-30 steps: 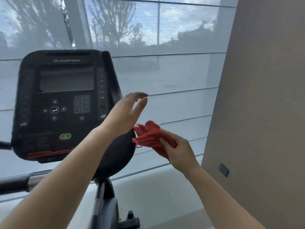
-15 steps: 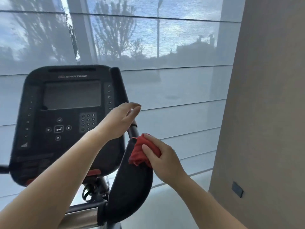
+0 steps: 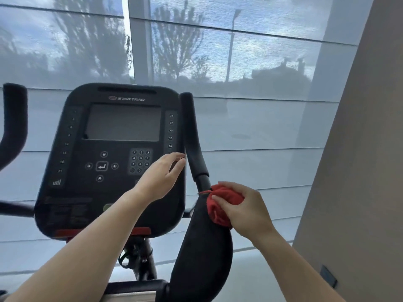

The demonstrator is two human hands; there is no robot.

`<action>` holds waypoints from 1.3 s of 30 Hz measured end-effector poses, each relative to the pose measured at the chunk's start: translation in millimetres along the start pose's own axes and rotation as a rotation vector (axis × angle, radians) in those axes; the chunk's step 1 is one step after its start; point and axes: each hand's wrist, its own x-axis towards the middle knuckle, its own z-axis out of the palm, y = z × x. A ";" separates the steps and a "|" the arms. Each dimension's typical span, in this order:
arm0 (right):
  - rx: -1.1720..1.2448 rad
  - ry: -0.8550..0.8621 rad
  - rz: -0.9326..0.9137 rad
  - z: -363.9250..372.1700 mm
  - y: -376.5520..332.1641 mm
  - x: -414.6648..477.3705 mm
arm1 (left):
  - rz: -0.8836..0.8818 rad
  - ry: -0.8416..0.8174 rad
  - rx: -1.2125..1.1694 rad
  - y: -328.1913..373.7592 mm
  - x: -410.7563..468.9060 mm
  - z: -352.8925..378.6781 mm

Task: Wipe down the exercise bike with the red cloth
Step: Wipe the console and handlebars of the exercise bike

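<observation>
The exercise bike's black console (image 3: 113,158) fills the centre left, with a dark screen and keypad. Its right handlebar (image 3: 193,136) rises beside the console, above a wide black elbow pad (image 3: 202,258). My right hand (image 3: 246,210) grips the bunched red cloth (image 3: 220,205) and presses it against the top of the pad, just under the handlebar stem. My left hand (image 3: 162,175) hovers in front of the console's right edge, fingers relaxed and holding nothing. The left handlebar (image 3: 13,125) shows at the frame's left edge.
A big window with a sheer roller blind (image 3: 261,105) stands behind the bike. A beige wall (image 3: 359,171) closes in on the right, with a small dark plate (image 3: 328,277) low on it. The bike's stem and crossbar (image 3: 139,284) run below the console.
The view has tilted down and right, so the console sits lower and more central. My right hand with the cloth has stayed on the top of the pad; my left hand moved in front of the console's right edge.
</observation>
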 end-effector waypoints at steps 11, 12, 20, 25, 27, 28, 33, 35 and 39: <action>-0.027 0.254 -0.162 -4.4 -28.8 57.5 | -0.075 -0.037 -0.012 -14.5 -1.9 -4.0; -0.029 0.243 -0.180 -1.7 -30.9 59.6 | -0.076 -0.035 -0.014 -14.7 -1.9 -4.8; -0.084 0.216 -0.362 24.9 -41.3 68.3 | -0.031 -0.028 -0.028 -6.0 0.1 -11.0; -0.038 0.251 -0.371 29.8 -55.2 85.6 | 0.007 -0.018 -0.003 -3.4 1.5 -27.3; -0.046 0.267 -0.382 33.2 -61.5 92.8 | 0.013 -0.021 0.015 -5.5 1.3 -33.3; -0.058 0.270 -0.390 35.7 -63.9 96.3 | 0.012 -0.026 0.021 -6.9 1.0 -35.6; -0.086 0.307 -0.415 48.0 -69.5 109.5 | 0.016 -0.057 0.055 -11.6 2.5 -40.6; -0.102 0.307 -0.410 50.2 -67.3 110.0 | 0.024 -0.072 0.072 -10.9 4.4 -39.0; -0.161 0.254 -0.392 43.7 -51.2 99.3 | 0.055 -0.108 0.083 -7.4 9.0 -27.5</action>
